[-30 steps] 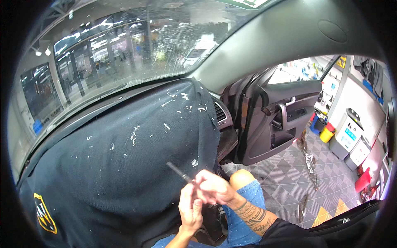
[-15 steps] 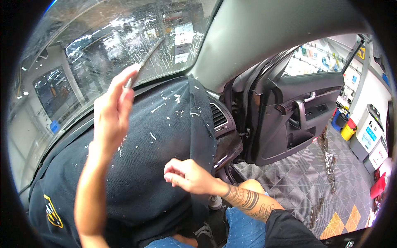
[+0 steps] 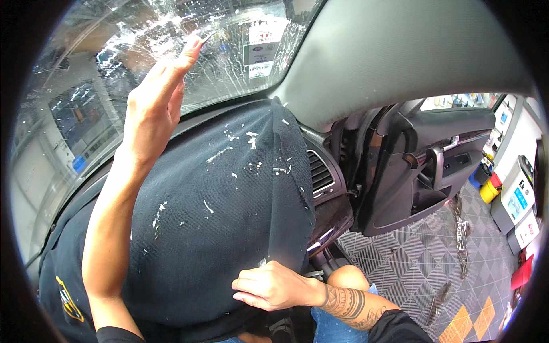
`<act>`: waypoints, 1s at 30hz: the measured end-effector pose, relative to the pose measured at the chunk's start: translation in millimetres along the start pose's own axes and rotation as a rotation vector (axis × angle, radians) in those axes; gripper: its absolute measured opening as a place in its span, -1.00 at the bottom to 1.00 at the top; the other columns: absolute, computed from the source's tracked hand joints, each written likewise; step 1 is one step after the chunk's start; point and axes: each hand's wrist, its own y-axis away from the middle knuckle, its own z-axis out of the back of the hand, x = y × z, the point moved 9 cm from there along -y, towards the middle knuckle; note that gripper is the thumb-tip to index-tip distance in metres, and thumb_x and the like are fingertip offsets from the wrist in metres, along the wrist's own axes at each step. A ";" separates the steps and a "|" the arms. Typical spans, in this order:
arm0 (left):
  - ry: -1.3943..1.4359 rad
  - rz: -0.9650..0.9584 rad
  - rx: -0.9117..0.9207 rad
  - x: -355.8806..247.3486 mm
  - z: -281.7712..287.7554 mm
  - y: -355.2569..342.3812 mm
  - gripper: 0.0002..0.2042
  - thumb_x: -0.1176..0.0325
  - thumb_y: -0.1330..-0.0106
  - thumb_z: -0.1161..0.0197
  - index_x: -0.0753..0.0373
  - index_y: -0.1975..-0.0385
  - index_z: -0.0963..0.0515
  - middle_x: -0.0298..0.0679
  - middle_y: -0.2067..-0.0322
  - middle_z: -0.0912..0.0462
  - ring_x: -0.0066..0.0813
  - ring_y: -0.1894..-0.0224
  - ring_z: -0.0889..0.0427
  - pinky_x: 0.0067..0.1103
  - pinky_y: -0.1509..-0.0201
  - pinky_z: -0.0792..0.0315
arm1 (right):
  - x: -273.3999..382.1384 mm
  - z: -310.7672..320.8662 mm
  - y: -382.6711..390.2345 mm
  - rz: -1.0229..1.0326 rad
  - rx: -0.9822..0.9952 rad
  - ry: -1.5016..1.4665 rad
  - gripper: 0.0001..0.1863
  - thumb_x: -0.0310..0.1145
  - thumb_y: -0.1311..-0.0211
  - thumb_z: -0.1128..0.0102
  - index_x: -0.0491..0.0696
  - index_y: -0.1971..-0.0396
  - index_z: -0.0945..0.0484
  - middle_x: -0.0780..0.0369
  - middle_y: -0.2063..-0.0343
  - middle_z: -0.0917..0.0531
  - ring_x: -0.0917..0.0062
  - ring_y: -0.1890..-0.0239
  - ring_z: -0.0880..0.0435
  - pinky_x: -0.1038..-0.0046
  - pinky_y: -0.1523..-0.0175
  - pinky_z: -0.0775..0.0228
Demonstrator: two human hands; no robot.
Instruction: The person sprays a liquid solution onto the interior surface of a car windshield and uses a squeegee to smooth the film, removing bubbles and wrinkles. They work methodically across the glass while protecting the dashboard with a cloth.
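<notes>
My left hand (image 3: pixel 151 108) is raised to the windshield (image 3: pixel 137 57). Its fingers are closed around a slim metal knife-like tool (image 3: pixel 209 37); only the tip sticks out past them, close to the glass. White streaks and residue cover the glass there, left of some stickers (image 3: pixel 262 51). Low over the black cloth (image 3: pixel 194 246) on the dashboard, my right hand (image 3: pixel 271 287) has its fingers curled in. A small pale, clear scrap (image 3: pixel 262 262) shows beside its knuckles; whether the hand grips anything is hidden. White shavings (image 3: pixel 219 154) are scattered on the cloth.
To the right, the car door (image 3: pixel 423 166) stands wide open beyond the air vent (image 3: pixel 320 171). Outside lie a tiled floor (image 3: pixel 394 251), crumpled dark plastic strips (image 3: pixel 462 234), a yellow bucket (image 3: pixel 490 188) and a grey bin (image 3: pixel 514 197). The windshield pillar (image 3: pixel 343 74) slopes overhead.
My left hand has moved up along the windshield with the tool, which now shows only its tip. My right hand has dropped lower, its fingers more tightly curled. The view has shifted slightly.
</notes>
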 end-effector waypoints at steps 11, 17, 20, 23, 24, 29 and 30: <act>0.087 0.020 -0.031 9.3 22.1 11.8 -0.66 0.62 -0.30 -0.07 0.21 -0.07 -0.48 -0.17 -0.06 -0.57 -0.37 0.10 -0.66 -0.59 0.09 -0.53 | -9.4 -7.5 -1.6 -0.033 0.040 0.000 -0.83 -0.35 -0.16 -0.23 -0.15 0.36 -0.53 0.22 0.56 -0.48 0.35 0.60 -0.54 0.40 0.56 -0.36; -0.072 -0.069 -0.052 -21.2 0.5 -22.0 -0.45 0.68 -0.16 -0.10 0.05 -0.18 -0.41 -0.17 0.12 -0.62 -0.26 0.21 -0.64 -0.47 0.13 -0.56 | -8.3 -6.5 -3.3 -0.044 -0.008 -0.026 -0.83 -0.35 -0.17 -0.22 -0.15 0.35 -0.54 0.21 0.56 -0.49 0.34 0.60 -0.55 0.41 0.55 -0.38; -0.066 0.013 -0.018 -6.5 -12.4 -4.7 -0.35 0.74 -0.06 -0.13 -0.01 -0.19 -0.40 -0.20 0.16 -0.61 -0.30 0.27 -0.62 -0.46 0.18 -0.56 | -7.6 -4.0 0.3 -0.069 0.036 -0.024 -0.82 -0.35 -0.17 -0.22 -0.16 0.35 -0.54 0.20 0.54 -0.51 0.33 0.59 -0.56 0.40 0.53 -0.39; -0.044 0.013 -0.032 1.8 -5.5 4.5 -0.32 0.78 -0.02 -0.11 0.02 -0.19 -0.40 -0.20 0.15 -0.61 -0.28 0.27 -0.62 -0.47 0.16 -0.55 | -10.4 -5.0 5.5 -0.076 0.014 -0.079 -0.82 -0.36 -0.18 -0.22 -0.17 0.34 -0.53 0.18 0.52 -0.53 0.31 0.58 -0.57 0.38 0.51 -0.40; -0.040 0.032 -0.004 4.8 -3.6 8.4 -0.33 0.78 -0.03 -0.10 0.02 -0.19 -0.41 -0.20 0.14 -0.62 -0.28 0.27 -0.62 -0.47 0.15 -0.54 | -9.9 -4.0 5.7 -0.084 0.013 -0.092 -0.83 -0.36 -0.19 -0.20 -0.16 0.37 -0.52 0.17 0.54 -0.51 0.29 0.57 -0.55 0.35 0.50 -0.39; -0.030 -0.102 -0.048 -9.1 21.7 2.3 -0.40 0.75 -0.13 -0.07 0.02 -0.19 -0.42 -0.17 0.09 -0.61 -0.24 0.26 -0.62 -0.48 0.11 -0.52 | -7.8 -2.0 6.2 -0.091 -0.004 -0.106 -0.82 -0.34 -0.21 -0.17 -0.16 0.42 -0.49 0.15 0.56 -0.46 0.24 0.56 -0.53 0.30 0.47 -0.37; -0.044 -0.128 -0.082 -18.5 26.2 -8.4 -0.40 0.72 -0.16 -0.08 -0.03 -0.20 -0.40 -0.17 0.18 -0.61 -0.25 0.29 -0.62 -0.46 0.15 -0.51 | -9.0 -1.8 6.1 -0.098 -0.001 -0.085 -0.82 -0.34 -0.21 -0.17 -0.16 0.42 -0.49 0.16 0.56 -0.46 0.24 0.56 -0.53 0.30 0.47 -0.37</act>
